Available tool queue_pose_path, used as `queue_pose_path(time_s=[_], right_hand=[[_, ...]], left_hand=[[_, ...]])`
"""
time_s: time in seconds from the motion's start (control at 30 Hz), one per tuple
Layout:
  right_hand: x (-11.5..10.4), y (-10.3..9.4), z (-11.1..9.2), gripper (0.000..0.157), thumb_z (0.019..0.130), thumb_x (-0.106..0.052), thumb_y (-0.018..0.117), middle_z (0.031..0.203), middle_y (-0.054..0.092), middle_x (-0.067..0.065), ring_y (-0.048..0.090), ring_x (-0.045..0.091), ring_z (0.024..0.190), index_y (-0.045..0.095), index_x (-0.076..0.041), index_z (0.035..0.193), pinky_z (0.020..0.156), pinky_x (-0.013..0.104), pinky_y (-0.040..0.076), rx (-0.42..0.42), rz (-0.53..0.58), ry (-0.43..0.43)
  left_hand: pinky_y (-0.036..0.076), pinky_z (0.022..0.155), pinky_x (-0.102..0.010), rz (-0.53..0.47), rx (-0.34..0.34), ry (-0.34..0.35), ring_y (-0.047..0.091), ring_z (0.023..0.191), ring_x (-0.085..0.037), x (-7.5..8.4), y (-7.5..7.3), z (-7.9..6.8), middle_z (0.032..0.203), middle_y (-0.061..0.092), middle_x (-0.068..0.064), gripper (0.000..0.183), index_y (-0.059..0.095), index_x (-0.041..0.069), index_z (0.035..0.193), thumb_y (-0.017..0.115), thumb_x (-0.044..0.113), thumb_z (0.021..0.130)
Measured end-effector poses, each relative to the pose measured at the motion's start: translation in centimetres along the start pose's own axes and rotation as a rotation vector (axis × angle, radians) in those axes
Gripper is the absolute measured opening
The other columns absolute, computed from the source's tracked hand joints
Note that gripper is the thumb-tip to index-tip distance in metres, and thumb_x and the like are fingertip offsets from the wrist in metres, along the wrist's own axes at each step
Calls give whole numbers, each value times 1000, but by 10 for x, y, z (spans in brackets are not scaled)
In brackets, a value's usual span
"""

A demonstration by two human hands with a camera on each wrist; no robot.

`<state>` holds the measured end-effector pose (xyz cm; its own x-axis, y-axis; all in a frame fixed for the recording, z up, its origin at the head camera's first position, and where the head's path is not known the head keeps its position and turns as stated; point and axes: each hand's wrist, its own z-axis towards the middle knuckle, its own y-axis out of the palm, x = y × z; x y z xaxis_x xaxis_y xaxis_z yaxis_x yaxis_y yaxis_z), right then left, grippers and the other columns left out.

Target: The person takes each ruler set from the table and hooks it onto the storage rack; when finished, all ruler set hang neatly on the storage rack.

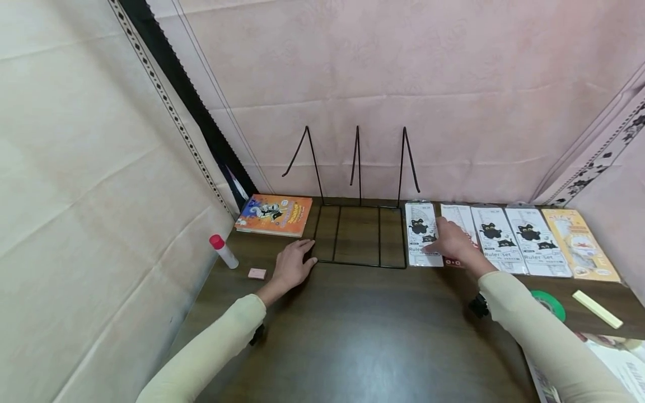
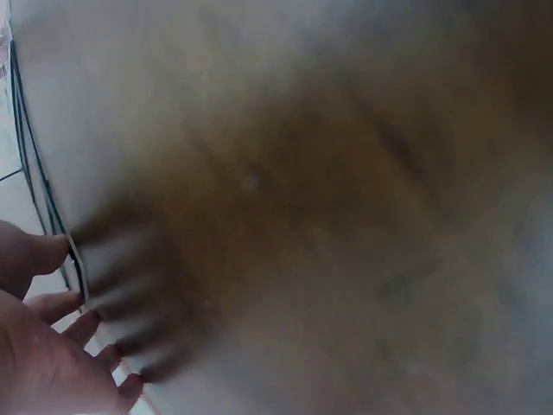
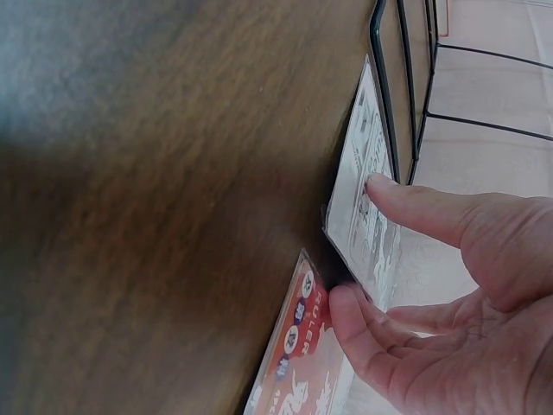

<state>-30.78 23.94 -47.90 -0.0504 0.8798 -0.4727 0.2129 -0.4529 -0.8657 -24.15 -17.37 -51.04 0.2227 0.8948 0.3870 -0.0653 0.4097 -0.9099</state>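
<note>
A black wire rack (image 1: 370,264) with three upright prongs stands at the back of the table. At its front left corner rests my left hand (image 1: 292,265), its fingertips on the wire with the fingers loosely extended. My right hand (image 1: 452,242) pinches the right edge of a white ruler set packet (image 1: 417,232) printed with black cats, just right of the rack. In the right wrist view its thumb lies on the packet's face and the other fingers at the edge. Beside them lies a red and white ruler packet (image 3: 298,350), partly hidden by this hand in the head view.
Two more cat ruler packets (image 1: 531,240) and a yellow packet (image 1: 582,246) lie farther right. An orange book (image 1: 274,214), a red-capped glue stick (image 1: 224,252) and a pink eraser (image 1: 257,273) are on the left. Green tape (image 1: 550,304) and a pale yellow strip (image 1: 597,309) lie near the right forearm.
</note>
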Motion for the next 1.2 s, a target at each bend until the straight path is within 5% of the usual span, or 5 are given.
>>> queue_pose_path(time_s=[0.27,0.6,0.87,1.2], right_hand=[[2,-6,-3,98,72,-31,83,120,50,32,50,48,110,27,10,142,91,60,45,-11,9,1],[5,-9,4,100,72,-26,83,129,48,33,48,49,117,24,8,145,100,59,41,-39,48,44],[12,-14,1,90,83,-10,71,133,41,39,60,43,105,13,8,150,78,42,58,-157,343,32],[14,-21,-22,71,89,-9,64,113,55,19,64,19,79,26,-4,148,69,38,57,-171,592,-11]], left_hand=[[22,112,-63,-162,-21,-38,26,145,-38,-2,10,-4,153,38,-12,55,42,12,146,59,25,96],[16,110,-67,-252,-19,-98,23,145,-37,-3,14,-3,155,35,-7,57,41,15,147,60,26,95],[4,116,-63,-264,-12,-113,23,145,-36,-5,14,-8,156,35,-6,56,41,16,147,60,26,95],[0,116,-62,-311,-17,-126,25,142,-36,-4,12,-9,155,35,-5,55,43,15,146,61,25,95]])
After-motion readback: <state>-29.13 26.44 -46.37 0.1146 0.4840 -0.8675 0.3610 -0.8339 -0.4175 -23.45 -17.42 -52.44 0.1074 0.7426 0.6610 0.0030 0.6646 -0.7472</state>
